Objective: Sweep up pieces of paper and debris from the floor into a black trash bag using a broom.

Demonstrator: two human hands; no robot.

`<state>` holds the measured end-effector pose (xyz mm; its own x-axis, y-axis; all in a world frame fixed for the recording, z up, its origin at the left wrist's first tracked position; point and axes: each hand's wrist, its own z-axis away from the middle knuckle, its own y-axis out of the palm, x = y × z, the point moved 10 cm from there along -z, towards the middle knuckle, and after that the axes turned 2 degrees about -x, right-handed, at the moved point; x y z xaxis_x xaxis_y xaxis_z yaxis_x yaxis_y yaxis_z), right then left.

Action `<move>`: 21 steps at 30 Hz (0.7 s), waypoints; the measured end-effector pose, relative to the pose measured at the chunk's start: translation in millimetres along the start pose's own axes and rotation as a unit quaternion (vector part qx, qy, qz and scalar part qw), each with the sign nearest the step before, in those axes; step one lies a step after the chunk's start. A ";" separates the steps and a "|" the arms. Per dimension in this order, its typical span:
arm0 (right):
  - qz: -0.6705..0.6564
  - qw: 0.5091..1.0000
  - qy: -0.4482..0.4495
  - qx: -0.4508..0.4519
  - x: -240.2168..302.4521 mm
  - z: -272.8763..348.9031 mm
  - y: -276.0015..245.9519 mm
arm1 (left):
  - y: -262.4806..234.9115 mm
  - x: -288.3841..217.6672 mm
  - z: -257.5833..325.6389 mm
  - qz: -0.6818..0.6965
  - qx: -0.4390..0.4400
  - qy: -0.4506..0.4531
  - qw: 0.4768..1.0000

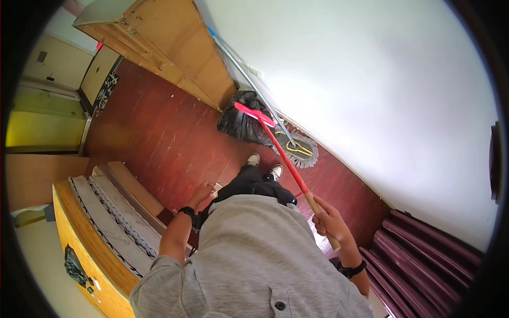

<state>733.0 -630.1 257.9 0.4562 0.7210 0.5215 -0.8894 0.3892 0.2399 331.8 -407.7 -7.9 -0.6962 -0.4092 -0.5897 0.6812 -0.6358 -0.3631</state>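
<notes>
My right hand (330, 218) is closed around the pale lower grip of a long red-handled squeegee (287, 159). Its T-shaped head, red with a whitish strip, is raised away from me and overlaps a black plastic bag (233, 127) in the view. My left hand (201, 193) hangs beside my left hip with its fingers curled. Something small and pale shows at those fingertips, too small to name. A grey fringed flat mop (310, 159) lies on the floor past my feet, its metal pole (241, 64) leaning along the white wall.
A wooden cabinet (175, 50) stands beyond the bag. To the left is a wooden bed frame (87, 222) with a mattress (114, 222). Purple curtains (419, 259) hang at the lower right. The red floor (154, 122) runs toward a door area at the far left.
</notes>
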 end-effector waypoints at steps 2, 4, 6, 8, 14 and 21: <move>-0.102 0.994 -0.005 0.024 -4.6 -17.9 12.0 | -4.5 24.2 -13.0 0.002 0.005 0.009 1.000; 0.099 0.992 -0.068 -0.039 3.1 -57.8 19.7 | -2.4 30.5 -21.1 0.000 0.023 0.018 1.000; 0.116 0.989 -0.076 -0.049 10.0 -91.5 34.8 | -7.5 18.2 -20.7 -0.071 0.039 0.040 0.996; 0.100 0.990 -0.076 -0.059 11.7 -116.2 49.5 | -17.0 13.6 -17.5 -0.059 0.041 0.026 0.997; -0.023 0.995 -0.050 -0.080 28.3 -150.7 84.3 | -63.1 27.4 -11.1 -0.023 0.057 -0.024 0.998; -0.205 0.978 -0.028 -0.025 28.0 -149.5 109.8 | -142.6 108.5 -40.8 -0.032 0.047 -0.042 0.998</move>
<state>652.6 -481.4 176.4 0.7712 0.4664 0.4332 -0.6281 0.6682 0.3987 168.4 -334.7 -49.5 -0.7561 -0.4167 -0.5046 0.6140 -0.7186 -0.3265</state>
